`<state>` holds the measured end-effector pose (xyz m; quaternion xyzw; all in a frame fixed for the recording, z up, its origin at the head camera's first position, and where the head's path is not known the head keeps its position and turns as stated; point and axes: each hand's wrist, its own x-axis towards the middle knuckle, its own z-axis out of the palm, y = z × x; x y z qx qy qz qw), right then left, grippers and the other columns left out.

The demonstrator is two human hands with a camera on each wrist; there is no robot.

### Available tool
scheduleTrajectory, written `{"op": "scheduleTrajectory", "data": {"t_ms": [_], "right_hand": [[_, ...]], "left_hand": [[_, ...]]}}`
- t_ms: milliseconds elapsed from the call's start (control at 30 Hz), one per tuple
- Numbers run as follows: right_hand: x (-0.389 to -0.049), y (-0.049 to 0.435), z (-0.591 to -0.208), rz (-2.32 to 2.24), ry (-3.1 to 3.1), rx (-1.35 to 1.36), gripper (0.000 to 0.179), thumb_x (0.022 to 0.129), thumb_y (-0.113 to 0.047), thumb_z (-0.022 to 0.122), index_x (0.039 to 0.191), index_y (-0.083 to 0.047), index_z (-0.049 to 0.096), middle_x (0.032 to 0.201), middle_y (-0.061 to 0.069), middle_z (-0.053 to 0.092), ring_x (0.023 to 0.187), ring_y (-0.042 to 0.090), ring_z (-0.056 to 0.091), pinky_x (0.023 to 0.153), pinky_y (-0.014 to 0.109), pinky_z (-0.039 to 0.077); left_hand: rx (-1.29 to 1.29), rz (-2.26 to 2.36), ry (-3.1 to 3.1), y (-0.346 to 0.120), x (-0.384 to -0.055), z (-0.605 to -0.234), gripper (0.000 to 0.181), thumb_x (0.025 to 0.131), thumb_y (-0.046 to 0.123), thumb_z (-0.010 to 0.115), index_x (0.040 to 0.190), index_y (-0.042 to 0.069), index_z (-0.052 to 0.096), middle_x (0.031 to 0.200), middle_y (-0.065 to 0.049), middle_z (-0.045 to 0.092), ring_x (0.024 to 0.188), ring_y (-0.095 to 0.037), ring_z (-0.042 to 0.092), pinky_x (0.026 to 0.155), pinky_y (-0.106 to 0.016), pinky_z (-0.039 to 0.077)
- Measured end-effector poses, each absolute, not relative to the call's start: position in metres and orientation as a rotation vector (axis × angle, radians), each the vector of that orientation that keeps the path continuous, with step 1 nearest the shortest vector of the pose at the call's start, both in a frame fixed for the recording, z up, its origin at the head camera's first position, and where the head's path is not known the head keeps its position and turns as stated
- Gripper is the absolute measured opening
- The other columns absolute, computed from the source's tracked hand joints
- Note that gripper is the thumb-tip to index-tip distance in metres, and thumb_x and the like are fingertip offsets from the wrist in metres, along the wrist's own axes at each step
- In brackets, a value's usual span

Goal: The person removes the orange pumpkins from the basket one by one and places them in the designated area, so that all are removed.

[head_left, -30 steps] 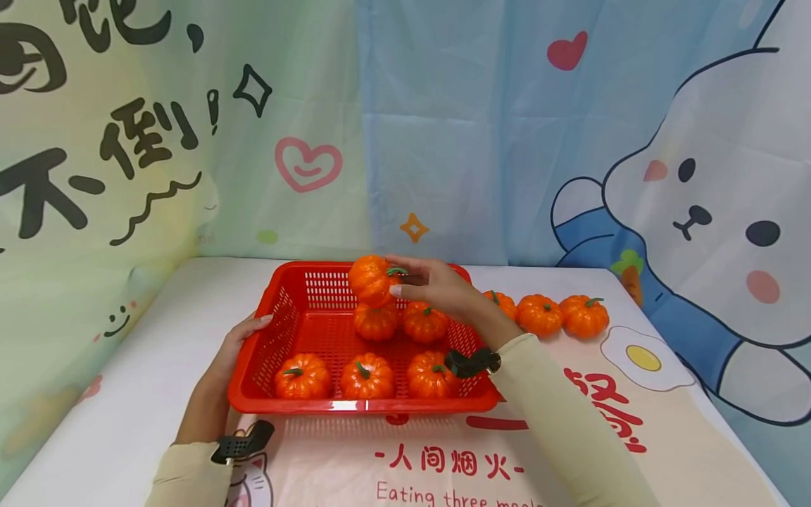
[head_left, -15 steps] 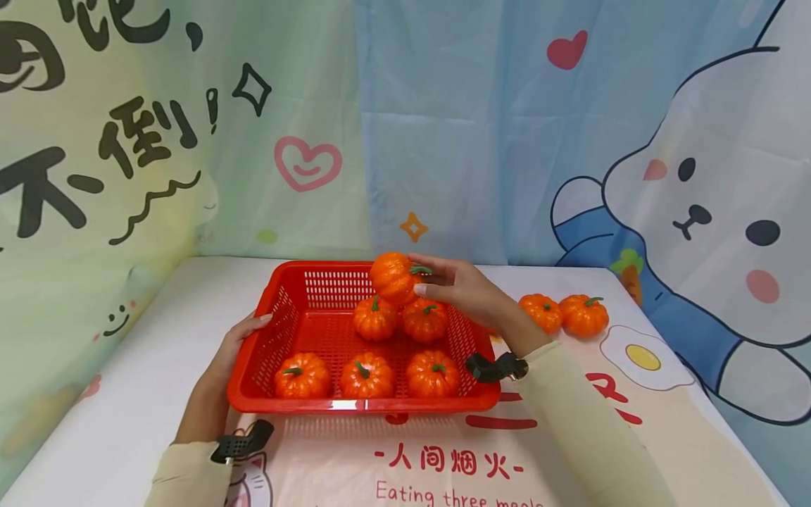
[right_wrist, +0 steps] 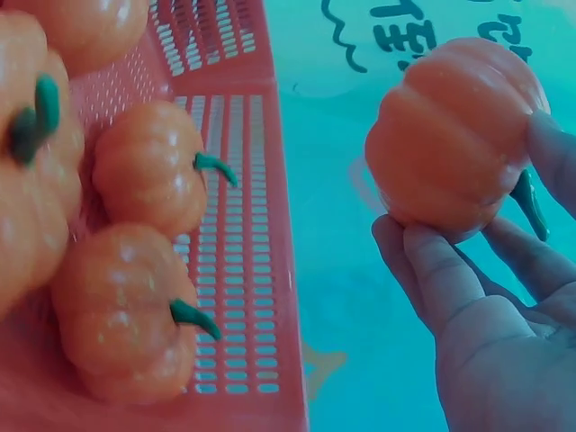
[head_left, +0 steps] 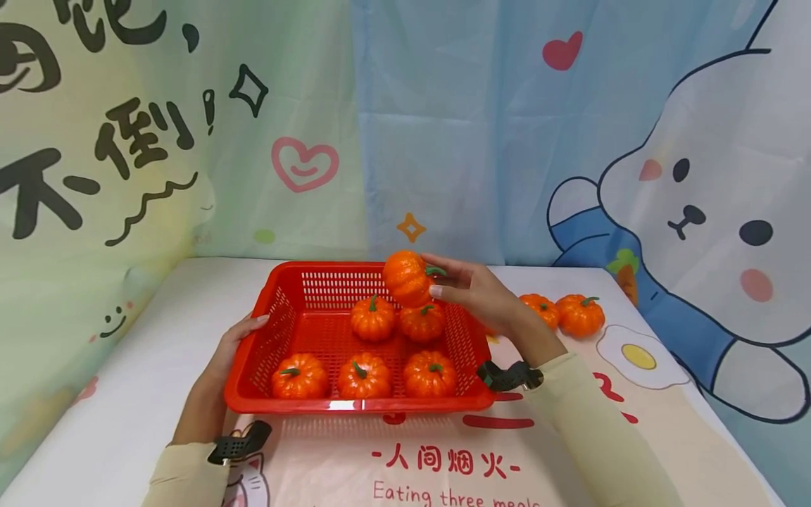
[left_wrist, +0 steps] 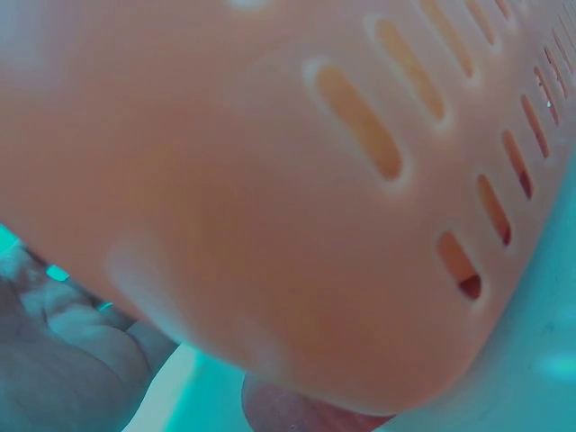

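Observation:
My right hand (head_left: 472, 290) grips a small orange pumpkin (head_left: 407, 279) with a green stem, held above the back right part of a red plastic basket (head_left: 360, 405). In the right wrist view the thumb and fingers wrap round this pumpkin (right_wrist: 454, 139). My left hand (head_left: 231, 345) holds the basket's left side, fingers at its rim. Inside the basket sit several pumpkins: a front row, with one pumpkin (head_left: 365, 377) in its middle, and two behind, one pumpkin (head_left: 372, 318) left of the other pumpkin (head_left: 422, 324). Up close, the left wrist view shows the slotted basket wall (left_wrist: 270, 198).
To the right of the basket, two more pumpkins (head_left: 579, 315) show on the table, partly behind the right forearm. A printed mat (head_left: 456, 461) covers the table's front. Behind the table hangs a cartoon curtain (head_left: 431, 141).
My right hand has moved to the right with the pumpkin, from over the basket's back middle toward its back right corner. The left hand keeps its place on the basket.

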<state>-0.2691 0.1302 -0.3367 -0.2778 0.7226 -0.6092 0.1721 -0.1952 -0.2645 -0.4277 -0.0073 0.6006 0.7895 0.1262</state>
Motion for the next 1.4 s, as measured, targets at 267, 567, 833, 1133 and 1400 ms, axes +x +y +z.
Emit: {"op": "scheduleTrajectory", "data": {"t_ms": [267,567,833,1133,1400], "right_hand": [[-0.260,0.134,-0.340,-1.795,1.980,-0.849,0.054,0.097,-0.015,0.061,0.147,-0.016,0.043,0.142,0.007,0.050,0.130,0.025,0.046,0.103,0.044,0.042],[-0.252,0.154,-0.341,-1.785,2.036,-0.805,0.057,0.096,-0.014,0.060,0.149,-0.014,0.040,0.145,0.010,0.046,0.130,0.028,0.045,0.099,0.049,0.045],[-0.242,0.181,-0.337,-1.771,2.150,-0.747,0.058,0.097,-0.016,0.059,0.151,-0.015,0.037,0.147,0.011,0.043,0.131,0.031,0.043,0.097,0.049,0.045],[-0.235,0.200,-0.341,-1.754,2.205,-0.680,0.060,0.097,-0.019,0.060,0.152,-0.018,0.035,0.151,0.010,0.038,0.134,0.032,0.039,0.092,0.035,0.051],[-0.233,0.218,-0.346,-1.731,2.246,-0.670,0.058,0.098,-0.016,0.059,0.151,-0.018,0.036,0.147,0.011,0.042,0.129,0.027,0.045,0.090,0.035,0.052]], "left_hand": [[0.012,2.310,1.723,-0.264,-0.196,-0.426,0.050,0.103,0.036,0.039,0.147,0.022,0.021,0.134,-0.004,0.050,0.117,-0.025,0.056,0.093,-0.043,0.049],[-0.027,2.301,1.774,-0.261,-0.194,-0.427,0.054,0.102,0.039,0.040,0.149,0.022,0.019,0.139,-0.010,0.045,0.118,-0.028,0.055,0.092,-0.046,0.049],[-0.016,2.291,1.785,-0.260,-0.192,-0.428,0.053,0.103,0.037,0.038,0.150,0.023,0.019,0.140,-0.010,0.043,0.120,-0.029,0.053,0.092,-0.046,0.049],[-0.013,2.296,1.781,-0.260,-0.193,-0.428,0.052,0.103,0.037,0.038,0.149,0.023,0.020,0.139,-0.008,0.045,0.119,-0.027,0.053,0.092,-0.044,0.049],[-0.026,2.337,1.710,-0.260,-0.194,-0.428,0.047,0.102,0.037,0.038,0.144,0.021,0.024,0.132,-0.005,0.050,0.115,-0.024,0.056,0.092,-0.042,0.051]]}}
